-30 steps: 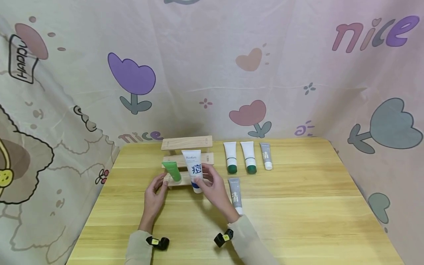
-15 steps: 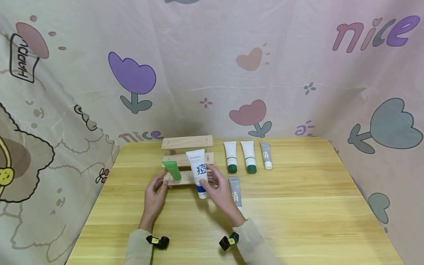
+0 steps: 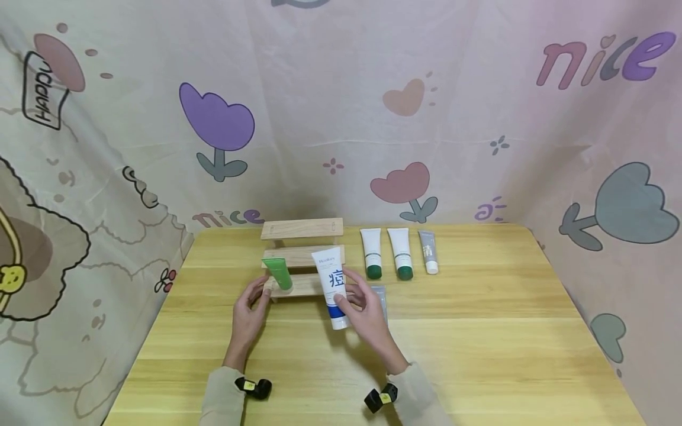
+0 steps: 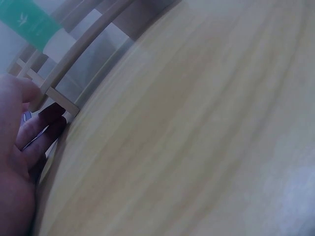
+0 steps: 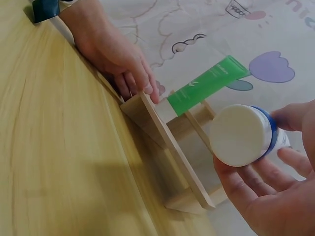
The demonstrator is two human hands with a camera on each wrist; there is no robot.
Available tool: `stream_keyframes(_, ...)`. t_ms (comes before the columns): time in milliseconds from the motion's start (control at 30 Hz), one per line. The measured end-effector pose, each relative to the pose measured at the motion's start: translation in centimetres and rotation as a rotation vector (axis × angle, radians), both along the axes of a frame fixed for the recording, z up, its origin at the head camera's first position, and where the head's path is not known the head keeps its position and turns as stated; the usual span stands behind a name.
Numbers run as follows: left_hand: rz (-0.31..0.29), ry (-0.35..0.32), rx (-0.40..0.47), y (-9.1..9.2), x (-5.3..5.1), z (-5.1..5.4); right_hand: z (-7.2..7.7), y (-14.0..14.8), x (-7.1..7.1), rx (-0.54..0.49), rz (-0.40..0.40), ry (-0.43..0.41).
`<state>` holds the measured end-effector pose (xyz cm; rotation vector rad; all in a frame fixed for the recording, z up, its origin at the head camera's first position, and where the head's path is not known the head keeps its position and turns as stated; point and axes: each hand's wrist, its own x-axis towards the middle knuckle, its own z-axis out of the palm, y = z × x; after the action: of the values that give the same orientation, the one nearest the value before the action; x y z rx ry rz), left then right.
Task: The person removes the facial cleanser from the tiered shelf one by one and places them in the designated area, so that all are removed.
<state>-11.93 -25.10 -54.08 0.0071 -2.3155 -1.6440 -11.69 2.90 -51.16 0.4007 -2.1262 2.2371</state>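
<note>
My right hand [image 3: 367, 313] grips a white squeeze tube [image 3: 330, 278] with a blue band, its white cap downward, held in the air in front of the rack's right end. In the right wrist view the tube's round cap [image 5: 238, 135] faces the camera. With thumb and fingers, my left hand [image 3: 249, 316] holds the left end of the lowest step of a three-step wooden rack [image 3: 303, 285]. A small green tube [image 3: 279, 274] stands cap-down on that step, leaning, beside the left hand. The left wrist view shows the fingers [image 4: 37, 140] at the rack's end.
Two white tubes with green caps [image 3: 371, 251] [image 3: 401, 251] and a grey tube [image 3: 428, 251] lie right of the rack. Another grey tube [image 3: 381, 302] is partly hidden behind the right hand. A printed cloth [image 3: 298, 118] hangs behind the wooden table [image 3: 479, 331].
My right hand has carried the white tube rightward and toward the table's front, away from the lowest step. The left hand and the green tube have stayed in place.
</note>
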Motion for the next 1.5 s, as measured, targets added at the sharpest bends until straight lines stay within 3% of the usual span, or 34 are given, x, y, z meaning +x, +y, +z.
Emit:
stream_keyframes(300, -0.003, -0.001, 0.002, -0.1, 0.0, -0.2, 0.0, 1.3, 1.0, 0.000, -0.012, 0.005)
stream_keyframes(767, -0.011, -0.003, 0.018, -0.1, 0.0, -0.2, 0.3, 3.0, 2.5, 0.009, -0.071, -0.053)
stream_keyframes(1500, -0.006, -0.009, 0.009, -0.1, 0.0, -0.2, -0.9, 5.8, 4.0, 0.037, -0.162, -0.086)
